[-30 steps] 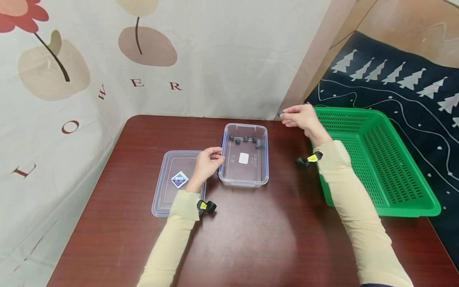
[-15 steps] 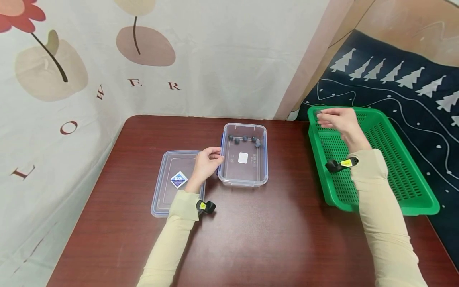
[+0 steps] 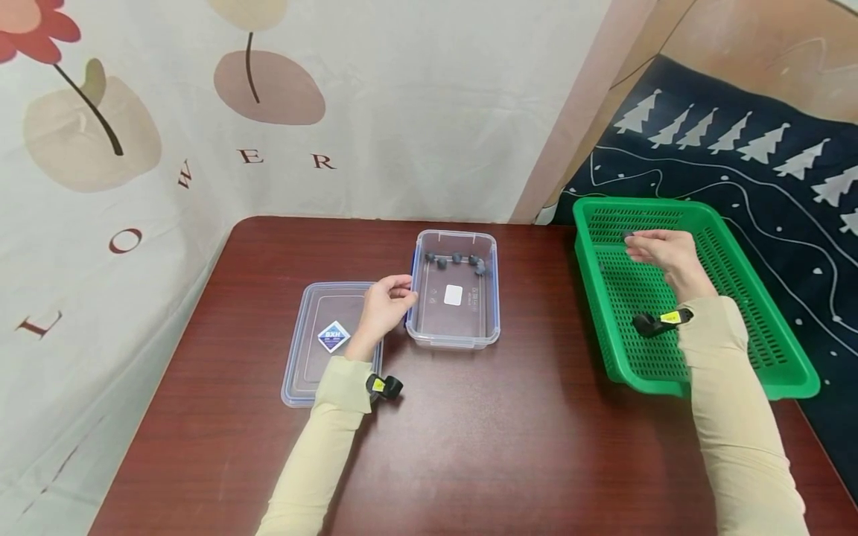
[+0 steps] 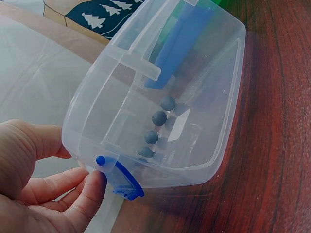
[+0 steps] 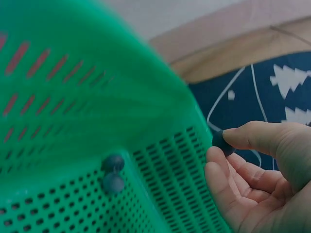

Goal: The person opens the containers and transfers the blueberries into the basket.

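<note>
Over the green basket my right hand pinches a blueberry between thumb and fingertips. Two blueberries lie in a corner of the basket floor in the right wrist view. My left hand touches the left side of a clear plastic food container, its fingertips at a blue side latch and its thumb beside the wall. Several blueberries lie near the far end inside the container, with a white label on its bottom.
Flat on the table, partly under my left forearm, lies the container's clear lid with a blue-edged sticker. A printed curtain hangs along the table's far edge. Dark blue cloth with white trees lies behind and right of the basket.
My right hand has moved right, from beside the basket's far left corner to over its inside, still pinching the blueberry. The left hand stays at the container's side.
</note>
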Demonstrator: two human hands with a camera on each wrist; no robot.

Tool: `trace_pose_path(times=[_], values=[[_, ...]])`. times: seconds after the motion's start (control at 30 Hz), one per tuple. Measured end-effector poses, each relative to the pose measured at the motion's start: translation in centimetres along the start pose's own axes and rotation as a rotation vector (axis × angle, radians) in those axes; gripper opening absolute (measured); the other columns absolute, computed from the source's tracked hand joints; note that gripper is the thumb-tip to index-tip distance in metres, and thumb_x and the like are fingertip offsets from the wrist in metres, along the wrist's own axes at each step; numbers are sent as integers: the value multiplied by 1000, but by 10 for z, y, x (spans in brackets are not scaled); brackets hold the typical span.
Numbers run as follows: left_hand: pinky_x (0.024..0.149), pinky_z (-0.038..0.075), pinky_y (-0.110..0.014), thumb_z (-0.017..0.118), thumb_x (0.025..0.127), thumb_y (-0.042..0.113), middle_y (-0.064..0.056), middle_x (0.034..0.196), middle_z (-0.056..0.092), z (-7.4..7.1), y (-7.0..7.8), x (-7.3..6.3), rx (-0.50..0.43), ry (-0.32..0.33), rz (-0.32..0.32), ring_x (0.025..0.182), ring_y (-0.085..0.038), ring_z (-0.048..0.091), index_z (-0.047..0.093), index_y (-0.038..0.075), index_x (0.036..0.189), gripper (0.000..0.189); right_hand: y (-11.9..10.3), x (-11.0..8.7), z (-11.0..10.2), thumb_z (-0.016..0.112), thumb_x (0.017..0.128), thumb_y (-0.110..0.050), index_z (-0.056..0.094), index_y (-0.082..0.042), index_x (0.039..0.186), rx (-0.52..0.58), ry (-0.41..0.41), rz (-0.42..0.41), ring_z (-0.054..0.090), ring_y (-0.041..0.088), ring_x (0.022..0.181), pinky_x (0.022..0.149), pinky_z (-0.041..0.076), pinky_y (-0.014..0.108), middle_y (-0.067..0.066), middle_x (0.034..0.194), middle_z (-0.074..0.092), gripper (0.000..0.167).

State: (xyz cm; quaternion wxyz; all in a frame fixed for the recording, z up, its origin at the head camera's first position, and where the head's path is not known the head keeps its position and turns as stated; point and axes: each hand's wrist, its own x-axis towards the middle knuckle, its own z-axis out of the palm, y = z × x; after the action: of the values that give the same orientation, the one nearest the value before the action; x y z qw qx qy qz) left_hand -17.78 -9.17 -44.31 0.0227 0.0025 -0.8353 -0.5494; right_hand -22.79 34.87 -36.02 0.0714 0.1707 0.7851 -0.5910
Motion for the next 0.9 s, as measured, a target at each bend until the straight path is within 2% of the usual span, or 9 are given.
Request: trace_pose_path(times=[0.2,0.5,0.67,0.9], values=[[79,53,-36,63,79,2,-20,95,67,0,0,0,-4,1,-6,85,-30,65,64,-7,108,31,11,4,-6,64,88,-11,65,-25,70,30,-20,33,65,3,66,70,54,21,-10,68,66,22],[79,53,-36,63,79,3,-20,97,67,0,0,0,12,1,-4,86,-30,65,64,-6,109,32,11,2,-8,58,89,-4,69,-20,66,169,-33,83,65,4,64,68,54,18,-5,67,67,30],[80,53,-36,63,79,3,-20,98,67,0,0,0,5,1,-5,86,-30,65,64,-6,109,31,0,0,-1,62,87,-7,69,-20,69,180,-30,55,65,4,65,70,54,19,-5,68,67,23],[78,53,-36,63,79,3,-19,97,67,0,-1,0,22,5,2,86,-29,66,65,-5,109,31,-19,-3,19,65,86,-10,69,-20,73,159,-69,-35,66,5,67,70,54,21,-6,71,68,17]])
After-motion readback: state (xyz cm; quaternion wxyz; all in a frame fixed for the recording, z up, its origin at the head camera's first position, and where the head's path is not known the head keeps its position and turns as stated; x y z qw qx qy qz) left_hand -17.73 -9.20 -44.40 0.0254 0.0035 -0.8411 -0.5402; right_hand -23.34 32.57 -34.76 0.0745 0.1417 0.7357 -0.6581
